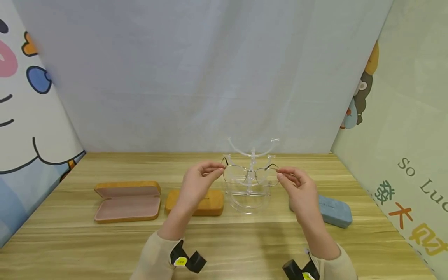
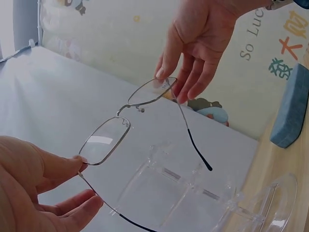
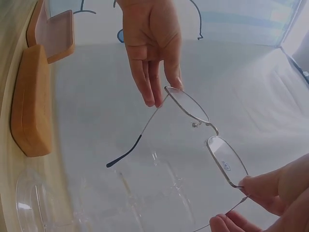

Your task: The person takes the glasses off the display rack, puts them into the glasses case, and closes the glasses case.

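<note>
Thin metal-framed eyeglasses are held up between both hands, temples unfolded and pointing away toward the stand. My left hand pinches the left hinge corner with thumb and fingers. At the opposite corner my right hand does the same. Dark tips cover the ends of the temples, and a small mark shows on one lens. Just behind and below the glasses stands a clear plastic display stand with curved arms; in the head view the glasses overlap it.
An open yellow glasses case with pink lining lies at the left. Beside it sits a closed yellow case, partly behind the left forearm. A blue case is at the right, partly hidden by the right hand. A pale curtain hangs behind the wooden table.
</note>
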Demonstrator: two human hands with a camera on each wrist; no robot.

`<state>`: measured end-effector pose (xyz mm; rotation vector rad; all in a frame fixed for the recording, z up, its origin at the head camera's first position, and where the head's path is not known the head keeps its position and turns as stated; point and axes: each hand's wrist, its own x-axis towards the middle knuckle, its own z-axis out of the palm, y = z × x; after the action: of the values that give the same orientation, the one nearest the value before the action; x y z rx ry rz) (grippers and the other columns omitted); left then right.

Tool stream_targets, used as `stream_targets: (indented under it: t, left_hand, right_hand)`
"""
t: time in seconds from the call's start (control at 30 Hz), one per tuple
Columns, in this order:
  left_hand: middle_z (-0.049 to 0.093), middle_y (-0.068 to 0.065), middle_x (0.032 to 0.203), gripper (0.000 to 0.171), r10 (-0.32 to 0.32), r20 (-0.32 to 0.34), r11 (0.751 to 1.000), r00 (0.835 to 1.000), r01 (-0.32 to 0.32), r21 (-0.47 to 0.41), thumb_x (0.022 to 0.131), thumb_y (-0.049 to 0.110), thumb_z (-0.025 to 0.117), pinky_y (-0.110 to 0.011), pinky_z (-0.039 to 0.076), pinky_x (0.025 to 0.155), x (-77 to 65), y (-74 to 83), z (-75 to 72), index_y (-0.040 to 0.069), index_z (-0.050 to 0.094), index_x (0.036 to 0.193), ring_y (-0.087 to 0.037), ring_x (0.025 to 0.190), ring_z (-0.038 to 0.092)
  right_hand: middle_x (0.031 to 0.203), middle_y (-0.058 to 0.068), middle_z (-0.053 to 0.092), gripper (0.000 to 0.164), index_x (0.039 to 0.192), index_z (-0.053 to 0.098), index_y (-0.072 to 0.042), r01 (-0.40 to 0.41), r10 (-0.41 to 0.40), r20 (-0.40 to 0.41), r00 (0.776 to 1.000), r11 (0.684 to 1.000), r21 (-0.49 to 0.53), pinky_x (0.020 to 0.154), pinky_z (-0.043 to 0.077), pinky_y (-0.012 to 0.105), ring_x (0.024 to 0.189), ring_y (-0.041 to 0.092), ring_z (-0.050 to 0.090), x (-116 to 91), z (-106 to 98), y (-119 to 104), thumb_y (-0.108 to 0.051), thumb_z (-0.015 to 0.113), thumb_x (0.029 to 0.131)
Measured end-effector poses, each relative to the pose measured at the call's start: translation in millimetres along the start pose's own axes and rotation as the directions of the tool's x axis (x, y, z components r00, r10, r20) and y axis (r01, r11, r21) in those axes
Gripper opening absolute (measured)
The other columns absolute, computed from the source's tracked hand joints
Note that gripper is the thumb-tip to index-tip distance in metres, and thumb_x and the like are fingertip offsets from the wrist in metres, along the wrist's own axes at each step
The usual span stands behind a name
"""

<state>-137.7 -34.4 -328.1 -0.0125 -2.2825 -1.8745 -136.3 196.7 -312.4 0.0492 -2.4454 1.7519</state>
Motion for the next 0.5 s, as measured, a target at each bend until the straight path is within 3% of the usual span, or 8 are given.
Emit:
stream_targets:
  t: [0.27, 0.5]
  left_hand:
    - [0.061, -0.002, 0.107, 0.015, 0.061, -0.006, 0.998, 0.998, -0.061, -0.033, 0.085, 0.018, 0.064, -0.036, 0.049, 0.087, -11.7, 17.1, -6.7, 0.011, 0.069, 0.098, -0.018, 0.1, 0.06]
    - [0.057, -0.004, 0.112, 0.015, 0.161, -0.026, 0.981, 0.987, -0.163, -0.108, 0.084, 0.011, 0.065, -0.031, 0.048, 0.088, -21.1, 28.7, -11.5, 0.005, 0.07, 0.096, -0.018, 0.1, 0.06]
  right_hand:
    - [0.105, -0.006, 0.056, 0.027, 0.11, 0.06, 0.0, 0.118, -0.113, -0.067, 0.991, 0.99, 0.072, 0.081, 0.045, 0.013, 0.097, 0.005, 0.055, -13.5, -3.0, -12.2, -0.019, 0.058, 0.09]
    - [0.106, 0.0, 0.056, 0.023, 0.105, 0.061, 0.005, 0.244, -0.223, -0.136, 0.965, 0.955, 0.166, 0.081, 0.046, 0.013, 0.096, 0.01, 0.057, -24.5, -2.9, -20.6, -0.009, 0.059, 0.088]
